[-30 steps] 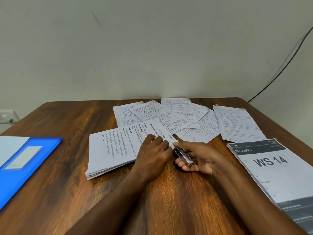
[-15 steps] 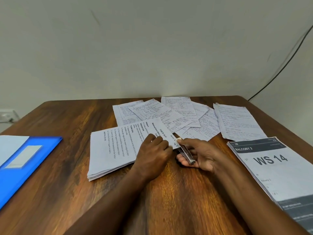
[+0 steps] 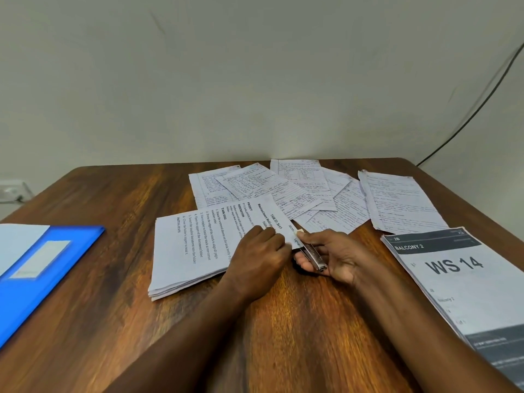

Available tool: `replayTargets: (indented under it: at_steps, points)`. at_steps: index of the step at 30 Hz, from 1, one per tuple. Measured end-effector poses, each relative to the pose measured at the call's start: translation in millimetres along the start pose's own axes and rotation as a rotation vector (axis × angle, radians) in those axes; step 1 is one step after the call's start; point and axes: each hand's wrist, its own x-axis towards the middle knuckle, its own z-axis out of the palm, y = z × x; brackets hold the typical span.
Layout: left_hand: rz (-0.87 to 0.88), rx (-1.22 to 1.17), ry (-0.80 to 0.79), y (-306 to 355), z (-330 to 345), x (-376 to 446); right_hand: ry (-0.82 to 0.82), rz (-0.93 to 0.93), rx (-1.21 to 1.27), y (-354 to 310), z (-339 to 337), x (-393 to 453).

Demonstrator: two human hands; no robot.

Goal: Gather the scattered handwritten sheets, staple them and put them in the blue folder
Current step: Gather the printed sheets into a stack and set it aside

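Observation:
A stack of printed sheets (image 3: 192,251) lies in the middle of the wooden table (image 3: 283,336). My left hand (image 3: 261,256) presses down on its right end with curled fingers. My right hand (image 3: 331,255) grips a small metal stapler (image 3: 313,255) whose jaws sit over the stack's near right corner. Several handwritten sheets (image 3: 297,191) lie scattered and overlapping behind the stack, and one more handwritten sheet (image 3: 399,202) lies apart to the right. The blue folder (image 3: 42,273) rests at the left edge, with a white sheet on its far corner.
A printed pile headed "WS 14" (image 3: 459,279) lies at the right front edge. A black cable (image 3: 476,109) runs down the wall at the right. A wall socket (image 3: 11,191) sits at the far left behind the table.
My right hand has slid the stapler up and left onto the corner of the printed stack. My left hand stays pressed on the stack.

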Motion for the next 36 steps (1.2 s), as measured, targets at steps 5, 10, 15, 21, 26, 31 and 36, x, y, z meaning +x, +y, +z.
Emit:
replayTargets:
  at_steps: [5, 10, 15, 21, 26, 31, 36]
  points:
    - [0.001, -0.02, 0.005, 2, -1, 0, 0.058, -0.04, 0.021, 4, 4, 1]
    - [0.005, -0.036, 0.022, 4, -2, 0, 0.091, -0.091, 0.03, 7, 7, 5]
    - [0.011, -0.045, 0.031, 5, -3, 0, 0.11, -0.15, 0.058, 8, 10, 4]
    - [-0.011, -0.048, 0.019, 5, -5, 1, 0.106, -0.175, 0.028, 7, 12, -5]
    - [-0.037, -0.051, 0.0, 4, -4, -1, 0.082, -0.165, -0.091, 6, 8, -12]
    - [-0.048, -0.024, -0.007, 3, -1, -2, 0.213, -0.218, -0.272, 2, -12, -10]
    - [-0.049, -0.028, 0.002, 4, 0, -4, 0.565, -0.422, -1.017, 3, -35, -7]
